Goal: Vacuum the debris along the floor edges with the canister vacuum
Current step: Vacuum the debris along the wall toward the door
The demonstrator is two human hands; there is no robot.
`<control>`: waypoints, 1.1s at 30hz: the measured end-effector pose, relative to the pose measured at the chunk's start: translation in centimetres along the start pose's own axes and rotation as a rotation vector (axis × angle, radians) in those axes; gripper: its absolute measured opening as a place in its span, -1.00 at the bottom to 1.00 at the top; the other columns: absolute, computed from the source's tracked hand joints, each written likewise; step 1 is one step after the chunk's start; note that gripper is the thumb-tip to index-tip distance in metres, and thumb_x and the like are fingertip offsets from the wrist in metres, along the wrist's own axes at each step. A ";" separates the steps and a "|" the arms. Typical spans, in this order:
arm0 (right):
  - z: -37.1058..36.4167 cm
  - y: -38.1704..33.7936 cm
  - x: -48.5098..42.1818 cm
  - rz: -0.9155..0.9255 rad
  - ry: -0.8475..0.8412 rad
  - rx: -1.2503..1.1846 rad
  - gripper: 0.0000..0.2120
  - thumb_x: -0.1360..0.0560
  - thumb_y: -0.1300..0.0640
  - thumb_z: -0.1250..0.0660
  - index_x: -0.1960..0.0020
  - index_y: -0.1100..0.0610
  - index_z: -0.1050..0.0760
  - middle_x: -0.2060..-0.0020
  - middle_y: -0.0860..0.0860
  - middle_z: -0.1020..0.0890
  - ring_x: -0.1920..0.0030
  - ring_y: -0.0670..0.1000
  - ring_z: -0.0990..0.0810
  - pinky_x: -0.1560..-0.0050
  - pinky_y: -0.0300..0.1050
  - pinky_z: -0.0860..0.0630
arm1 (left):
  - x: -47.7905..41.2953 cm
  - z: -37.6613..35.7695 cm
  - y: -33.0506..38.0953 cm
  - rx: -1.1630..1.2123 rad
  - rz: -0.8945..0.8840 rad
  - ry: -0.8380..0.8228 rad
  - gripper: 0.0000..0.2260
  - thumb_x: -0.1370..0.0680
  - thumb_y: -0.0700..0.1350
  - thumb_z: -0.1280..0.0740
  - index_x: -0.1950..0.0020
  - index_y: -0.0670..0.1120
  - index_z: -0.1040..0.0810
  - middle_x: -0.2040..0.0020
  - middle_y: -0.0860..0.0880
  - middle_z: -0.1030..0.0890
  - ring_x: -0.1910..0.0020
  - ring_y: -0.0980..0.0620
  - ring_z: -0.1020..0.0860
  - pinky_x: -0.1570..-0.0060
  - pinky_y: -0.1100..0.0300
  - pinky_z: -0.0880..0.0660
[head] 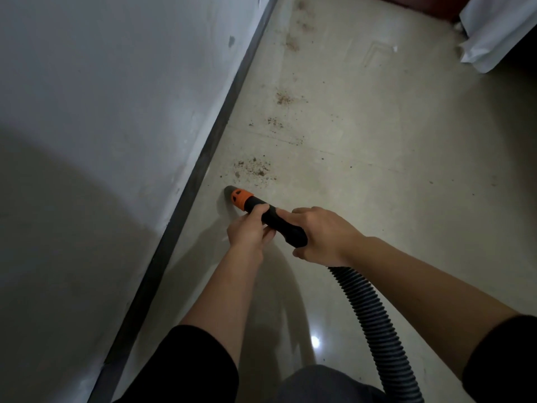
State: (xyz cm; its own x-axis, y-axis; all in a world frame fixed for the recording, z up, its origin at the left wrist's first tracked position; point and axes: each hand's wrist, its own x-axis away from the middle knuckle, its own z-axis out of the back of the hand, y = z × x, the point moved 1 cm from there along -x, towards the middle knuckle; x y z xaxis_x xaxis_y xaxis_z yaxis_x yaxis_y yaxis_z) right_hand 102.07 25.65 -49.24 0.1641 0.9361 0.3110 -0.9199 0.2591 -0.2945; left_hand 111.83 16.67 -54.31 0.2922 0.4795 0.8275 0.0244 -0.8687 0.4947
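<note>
Along the foot of a pale wall (116,97), where a dark skirting strip (203,167) meets the glossy beige floor (392,184), a person holds the vacuum wand (280,223) in both hands, seen from the head camera. On the left hand (250,229), the fingers (260,209) are curled over the black wand just behind its orange collar (242,199), clamped on the tube. On the right hand (322,237), the fingers are wrapped round the thicker rear end of the wand, where the black ribbed hose (369,321) joins. The hose curves down beside the right forearm to the lower edge of the view. The wand is tilted low and points toward the wall. Its grey mouth (230,189), ahead of the collar, lies at floor level near the skirting strip; whether it touches the floor cannot be told. The debris (252,169), a patch of brown crumbs and dust, lies on the floor just beyond the mouth. Further patches (283,98) follow the wall line farther off and become blurred with distance. Both forearms are bare, with black sleeves (200,365) at the elbows. A white wrapped object (494,33) stands at the upper right corner, well apart from the wand. A bright spot of reflected light (315,341) lies on the floor between the arms.
</note>
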 end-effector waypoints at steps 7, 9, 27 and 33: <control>-0.3 -0.3 -1.6 0.007 0.005 -0.004 -0.22 -0.38 0.16 -0.38 -0.53 -0.08 -0.15 0.09 0.04 -0.53 0.15 0.12 -0.52 0.17 0.09 -0.54 | -0.4 0.7 1.0 0.029 -0.015 0.021 -0.86 -0.51 -0.17 -0.45 0.02 -0.19 -0.55 0.11 -0.09 -0.62 0.15 0.00 -0.63 0.34 0.28 -0.59; -0.4 -0.4 -1.8 0.010 0.009 -0.008 -0.21 -0.38 0.15 -0.38 -0.53 -0.09 -0.15 0.09 0.03 -0.53 0.16 0.11 -0.52 0.17 0.09 -0.54 | -0.5 0.8 1.2 0.029 -0.019 0.025 -0.87 -0.51 -0.17 -0.45 0.04 -0.19 -0.55 0.11 -0.09 -0.62 0.14 0.00 -0.63 0.36 0.29 -0.59; -1.2 -1.0 -2.9 0.031 0.024 -0.017 -0.25 -0.37 0.19 -0.35 -0.51 -0.06 -0.20 0.15 0.04 -0.52 0.20 0.11 -0.51 0.23 0.10 -0.54 | -1.5 2.0 1.7 0.014 -0.041 0.039 -0.77 -0.51 -0.14 -0.44 -0.11 -0.21 -0.57 0.00 -0.13 -0.64 0.08 -0.01 -0.64 0.38 0.31 -0.59; -1.7 0.3 -0.9 0.003 0.032 0.009 -0.22 -0.36 0.20 -0.34 -0.52 -0.09 -0.16 0.13 0.02 -0.51 0.18 0.10 -0.48 0.26 0.06 -0.53 | -1.2 1.1 0.3 -0.065 -0.034 -0.048 -0.81 -0.54 -0.15 -0.40 -0.11 -0.19 -0.55 0.07 -0.10 -0.61 0.13 -0.01 -0.62 0.34 0.29 -0.59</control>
State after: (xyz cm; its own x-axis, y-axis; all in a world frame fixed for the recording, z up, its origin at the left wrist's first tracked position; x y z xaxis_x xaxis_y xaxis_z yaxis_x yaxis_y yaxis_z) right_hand 102.25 25.34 -51.15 0.1727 0.9440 0.2813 -0.9235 0.2545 -0.2871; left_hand 112.55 15.69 -55.44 0.3378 0.5006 0.7970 -0.0269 -0.8413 0.5398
